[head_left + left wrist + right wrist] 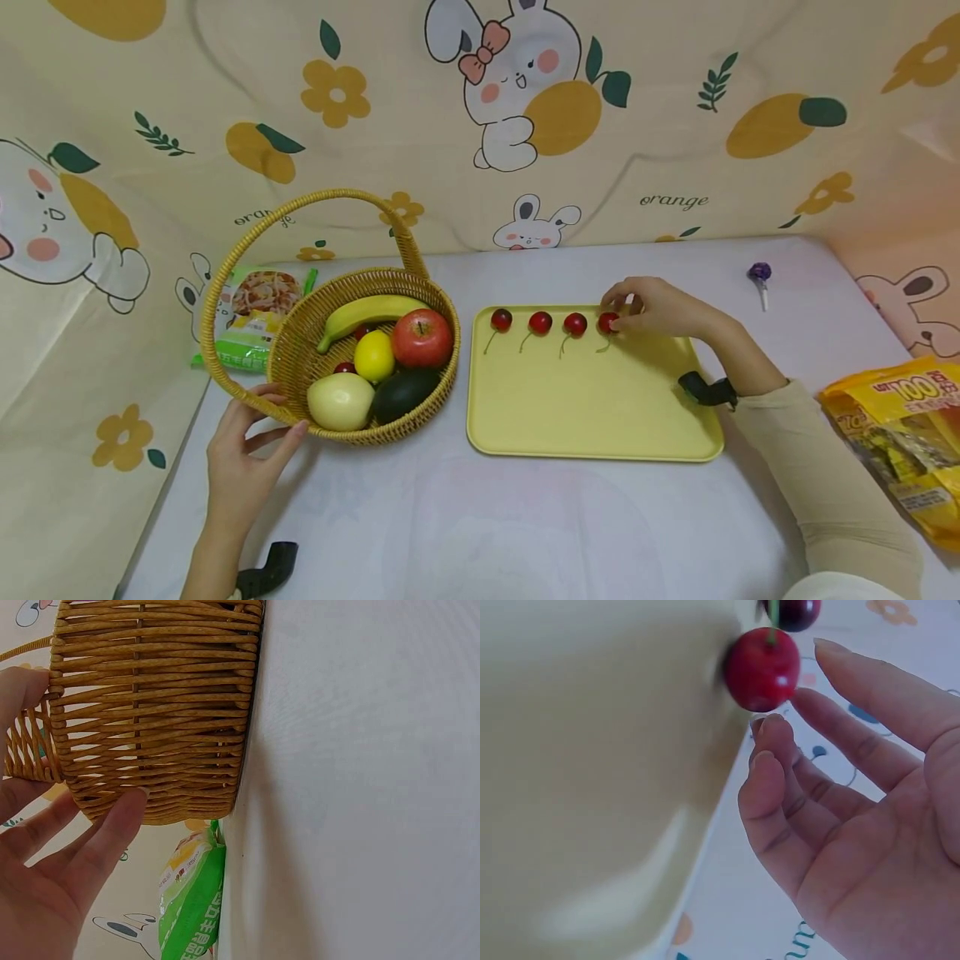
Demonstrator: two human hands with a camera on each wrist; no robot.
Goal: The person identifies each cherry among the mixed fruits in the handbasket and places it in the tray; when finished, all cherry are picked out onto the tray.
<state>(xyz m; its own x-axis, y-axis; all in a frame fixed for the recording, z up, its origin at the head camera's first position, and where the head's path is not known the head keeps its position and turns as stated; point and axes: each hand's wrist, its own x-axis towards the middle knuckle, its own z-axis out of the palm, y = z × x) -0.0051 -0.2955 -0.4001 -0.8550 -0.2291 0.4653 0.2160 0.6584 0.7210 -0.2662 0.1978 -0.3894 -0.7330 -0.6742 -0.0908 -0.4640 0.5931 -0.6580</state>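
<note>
Four cherries (540, 323) lay in a row along the top edge of the tray (585, 417), right of centre in the head view. Right hand (663, 308) was at the rightmost one, its fingers parted and not closed round it; contact could not be told. Left hand (243, 458), lower left, gripped the rim of the basket (300, 342), which held a banana (367, 315), lemon (374, 357) and apple (422, 337).

White tabletop (525, 525): a wicker basket (300, 333) stands at left, a green packet (262, 329) lying beside its far-left side. A yellow tray (555, 408) rests flat centrally; purple lollipop (760, 272), far right; yellow bag (911, 450), right, nearer.
</note>
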